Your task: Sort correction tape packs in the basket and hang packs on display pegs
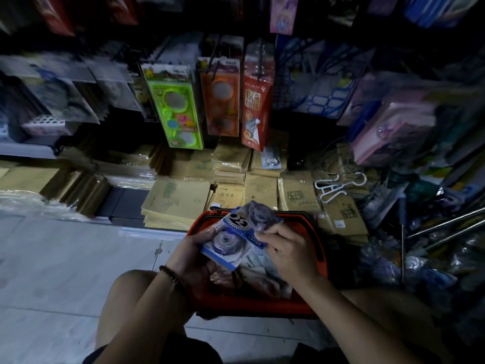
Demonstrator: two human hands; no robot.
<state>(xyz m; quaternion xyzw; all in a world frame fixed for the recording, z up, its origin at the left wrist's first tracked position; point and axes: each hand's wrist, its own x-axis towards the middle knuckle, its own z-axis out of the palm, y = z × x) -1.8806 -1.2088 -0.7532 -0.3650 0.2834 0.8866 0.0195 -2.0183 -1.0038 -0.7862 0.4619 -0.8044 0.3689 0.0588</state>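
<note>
A small stack of blue-and-white correction tape packs (233,237) hovers over the orange basket (313,224) on the floor. My left hand (195,256) grips the stack from below and the left, fingers curled round its edge. My right hand (286,248) pinches the top pack at its right edge, by the clear blister. More packs (259,264) lie inside the basket, partly hidden by my hands. Display pegs (259,59) with hanging goods are on the wall ahead.
Green (173,106), orange (221,98) and red (256,101) packs hang from pegs ahead. Stacks of brown exercise books (178,200) sit behind the basket. White hangers (338,183) and metal rods (446,224) lie in clutter on the right. Pale floor tiles (65,258) spread to the left.
</note>
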